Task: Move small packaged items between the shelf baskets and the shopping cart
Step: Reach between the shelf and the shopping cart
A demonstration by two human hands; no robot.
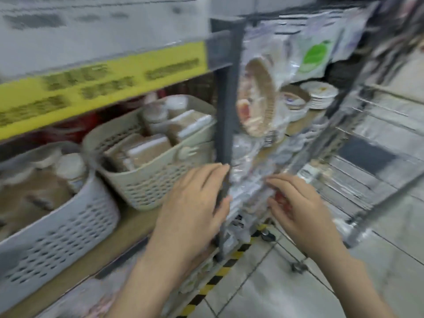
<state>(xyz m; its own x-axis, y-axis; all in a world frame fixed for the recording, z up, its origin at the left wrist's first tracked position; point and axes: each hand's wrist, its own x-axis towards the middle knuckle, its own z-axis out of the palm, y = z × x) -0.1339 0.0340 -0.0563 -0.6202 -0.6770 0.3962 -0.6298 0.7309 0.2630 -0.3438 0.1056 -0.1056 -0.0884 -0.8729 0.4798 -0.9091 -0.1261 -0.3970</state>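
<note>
The picture is smeared by motion. A clear plastic packet point(249, 191) sits between my two hands, just in front of the grey shelf upright point(226, 115). My left hand point(195, 203) holds the packet's left edge between fingers and thumb, beside the upright. My right hand point(298, 210) pinches its right edge with curled fingers, and something red shows under them. On the wooden shelf to the left stand a beige basket point(156, 187) with brown packets and a grey basket point(68, 226) with jars and packets. The wire shopping cart point(367, 161) is at the right.
Packs of paper plates point(259, 99) and other bagged goods point(314, 56) hang at the shelf's end above my hands. Stacked paper bowls point(321, 95) lie behind them. A yellow sign point(103, 76) runs along the upper shelf edge. Yellow-black tape point(220, 271) marks the tiled floor.
</note>
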